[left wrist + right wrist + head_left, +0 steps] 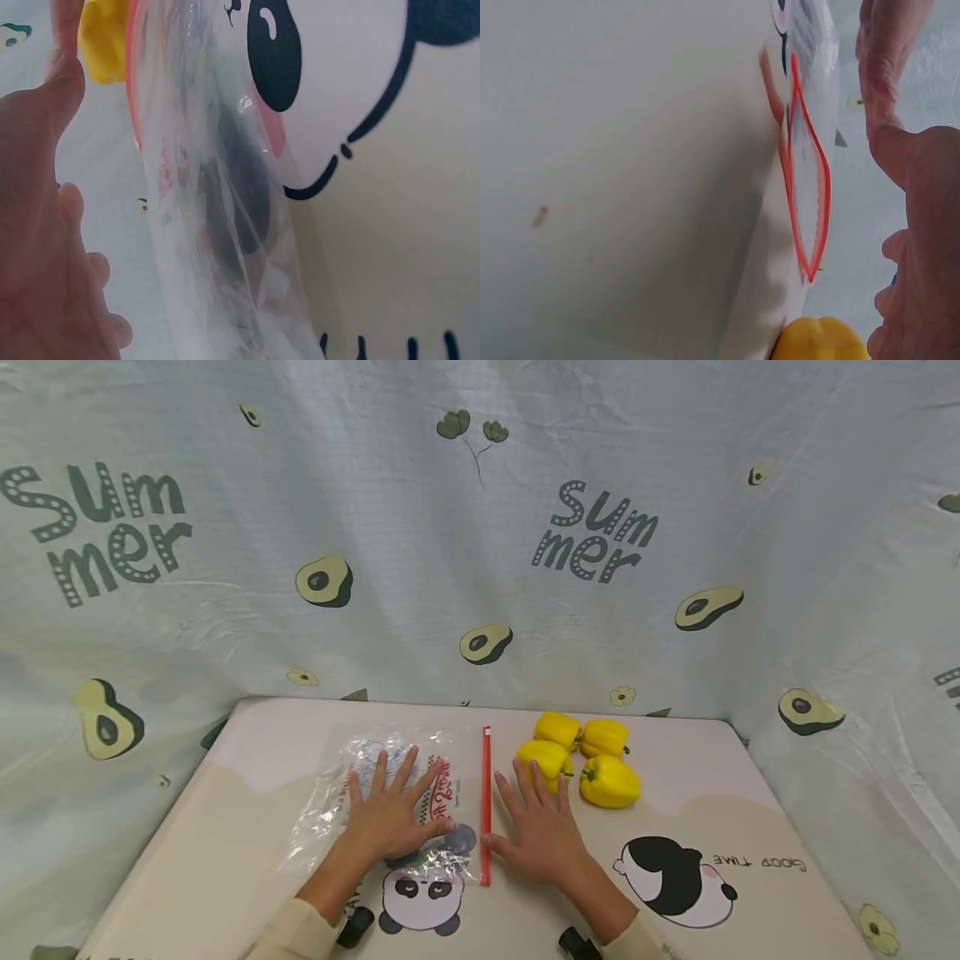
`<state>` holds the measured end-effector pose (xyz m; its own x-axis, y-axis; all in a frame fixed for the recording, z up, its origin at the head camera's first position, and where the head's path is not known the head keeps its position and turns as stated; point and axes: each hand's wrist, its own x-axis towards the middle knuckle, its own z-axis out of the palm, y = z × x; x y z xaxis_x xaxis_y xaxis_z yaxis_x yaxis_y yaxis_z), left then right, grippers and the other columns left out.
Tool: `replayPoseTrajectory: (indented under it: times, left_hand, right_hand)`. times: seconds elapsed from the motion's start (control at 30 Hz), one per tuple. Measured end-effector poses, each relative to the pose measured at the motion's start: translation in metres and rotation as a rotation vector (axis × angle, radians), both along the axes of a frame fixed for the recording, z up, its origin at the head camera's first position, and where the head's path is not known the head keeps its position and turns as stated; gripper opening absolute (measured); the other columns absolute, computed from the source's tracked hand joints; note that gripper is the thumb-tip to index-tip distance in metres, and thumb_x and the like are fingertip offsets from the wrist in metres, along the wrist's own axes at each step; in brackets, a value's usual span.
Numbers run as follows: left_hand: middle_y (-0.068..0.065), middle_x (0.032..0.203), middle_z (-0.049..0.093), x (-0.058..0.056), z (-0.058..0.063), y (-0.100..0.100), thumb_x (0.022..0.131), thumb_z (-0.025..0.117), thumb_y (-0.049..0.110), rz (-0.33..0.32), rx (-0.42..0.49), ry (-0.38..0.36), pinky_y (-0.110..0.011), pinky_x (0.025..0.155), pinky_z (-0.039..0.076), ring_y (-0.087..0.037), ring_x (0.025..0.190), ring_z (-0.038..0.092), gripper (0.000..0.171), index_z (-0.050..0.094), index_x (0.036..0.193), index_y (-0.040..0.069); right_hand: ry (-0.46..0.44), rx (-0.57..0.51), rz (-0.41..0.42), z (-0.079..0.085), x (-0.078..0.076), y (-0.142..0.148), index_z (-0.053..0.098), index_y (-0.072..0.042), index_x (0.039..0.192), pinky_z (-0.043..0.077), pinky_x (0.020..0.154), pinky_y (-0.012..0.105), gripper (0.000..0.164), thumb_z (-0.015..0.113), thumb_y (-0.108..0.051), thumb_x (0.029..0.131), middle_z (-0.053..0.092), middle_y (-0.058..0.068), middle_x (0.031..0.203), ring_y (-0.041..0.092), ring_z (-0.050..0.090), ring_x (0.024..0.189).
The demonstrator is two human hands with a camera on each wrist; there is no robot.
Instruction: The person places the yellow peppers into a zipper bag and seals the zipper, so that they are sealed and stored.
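Note:
A clear plastic zip bag with red print lies flat on the table, its red zip strip facing right. My left hand is over the bag with fingers straight and spread; in the left wrist view, a gap shows between that hand and the bag. Just right of the strip, my right hand also has its fingers spread and holds nothing. Several yellow bell peppers sit close together beyond its fingertips. The right wrist view shows the red-edged mouth of the bag parted into a narrow loop.
The pale table cover carries a printed panda and a printed dog. A hanging cloth with avocado prints surrounds the table's back and sides. A dark wrist device sits by the left wrist.

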<state>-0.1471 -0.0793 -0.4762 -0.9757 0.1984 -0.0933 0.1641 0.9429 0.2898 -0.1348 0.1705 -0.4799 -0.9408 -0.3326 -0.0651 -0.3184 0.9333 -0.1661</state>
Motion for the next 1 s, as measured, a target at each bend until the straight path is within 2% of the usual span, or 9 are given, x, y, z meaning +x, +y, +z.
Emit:
replayPoseTrajectory:
  times: [0.6,1.0]
  left_hand:
    - [-0.009,0.177,0.016,-0.001,-0.006,0.002,0.082,0.058,0.085,-0.014,-0.001,-0.032,-0.084,0.119,0.002,-0.053,0.161,0.006,0.098,0.027,0.164,0.040]
    - [-0.009,0.177,0.016,-0.003,-0.009,0.004,0.083,0.060,0.083,-0.025,0.026,-0.095,-0.083,0.120,0.002,-0.053,0.161,0.005,0.098,0.027,0.164,0.039]
  right_hand:
    - [-0.036,-0.029,0.071,-0.006,0.001,0.001,0.026,-0.024,0.167,0.011,0.130,0.067,0.087,0.054,-0.067,0.097,0.013,0.010,0.177,0.035,0.010,0.165]
    - [-0.113,-0.080,0.101,-0.010,-0.004,0.005,0.029,-0.018,0.166,0.024,0.130,0.059,0.085,0.055,-0.063,0.099,0.018,0.013,0.176,0.035,0.017,0.164]
